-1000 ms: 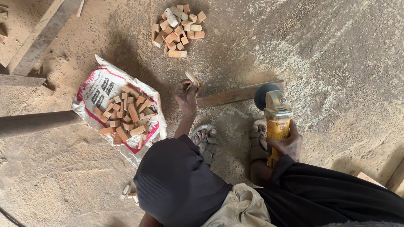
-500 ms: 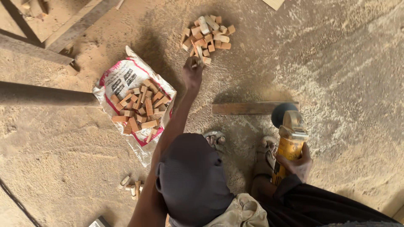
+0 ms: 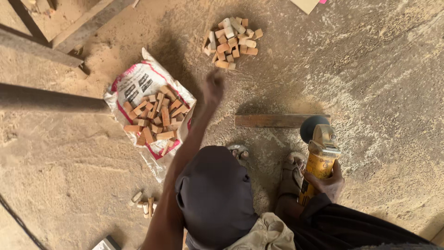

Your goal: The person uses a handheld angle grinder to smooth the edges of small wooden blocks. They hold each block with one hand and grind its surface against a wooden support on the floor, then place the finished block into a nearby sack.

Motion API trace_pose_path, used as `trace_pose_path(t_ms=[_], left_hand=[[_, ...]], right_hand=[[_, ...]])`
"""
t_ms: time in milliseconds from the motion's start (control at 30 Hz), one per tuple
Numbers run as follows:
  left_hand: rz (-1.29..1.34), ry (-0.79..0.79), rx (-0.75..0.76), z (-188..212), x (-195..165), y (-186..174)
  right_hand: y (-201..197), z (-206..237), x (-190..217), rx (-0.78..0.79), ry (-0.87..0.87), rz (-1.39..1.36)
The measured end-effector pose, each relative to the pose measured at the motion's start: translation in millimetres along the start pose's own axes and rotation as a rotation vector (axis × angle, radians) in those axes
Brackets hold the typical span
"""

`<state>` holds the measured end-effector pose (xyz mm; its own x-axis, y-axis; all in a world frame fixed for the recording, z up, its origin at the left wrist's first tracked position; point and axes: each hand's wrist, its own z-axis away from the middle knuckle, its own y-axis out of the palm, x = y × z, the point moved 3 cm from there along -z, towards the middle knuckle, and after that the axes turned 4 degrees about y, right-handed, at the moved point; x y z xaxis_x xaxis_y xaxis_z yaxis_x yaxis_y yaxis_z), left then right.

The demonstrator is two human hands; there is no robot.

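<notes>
My left hand (image 3: 213, 88) is stretched forward over the sandy floor, blurred, fingers curled; whether anything is in it is unclear. It hovers between a pile of small wooden blocks (image 3: 231, 41) farther away and a white sack (image 3: 138, 81) covered with more blocks to its left. My right hand (image 3: 327, 181) grips a yellow angle grinder (image 3: 319, 155) whose dark disc rests by the right end of a short wooden plank (image 3: 277, 120) lying on the floor.
Long timber beams (image 3: 88, 23) and a dark bar (image 3: 46, 97) lie at the upper left. A few loose blocks (image 3: 143, 203) sit at the lower left. My sandalled feet (image 3: 291, 173) are below the plank. A dark cable (image 3: 18, 220) crosses the bottom-left corner.
My left hand went from the plank's left end out to the far block pile, and has drawn slightly back from it. The right hand keeps holding the grinder.
</notes>
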<state>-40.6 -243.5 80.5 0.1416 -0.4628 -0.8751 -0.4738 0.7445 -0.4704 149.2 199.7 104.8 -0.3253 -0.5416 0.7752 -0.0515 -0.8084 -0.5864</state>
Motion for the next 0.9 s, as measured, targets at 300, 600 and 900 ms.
trace_pose_path(t_ms=[300,600,900], left_hand=[[0.184,0.166,0.161,191,-26,7],[0.004,0.196,-0.063,168,40,-73],[-0.334,0.004,-0.454,138,83,-193]], right_hand=[[7,1,8,0.041,0.0,-0.042],[25,-19,33,0.097,-0.074,-0.031],[29,-16,43,0.136,-0.113,0.0]])
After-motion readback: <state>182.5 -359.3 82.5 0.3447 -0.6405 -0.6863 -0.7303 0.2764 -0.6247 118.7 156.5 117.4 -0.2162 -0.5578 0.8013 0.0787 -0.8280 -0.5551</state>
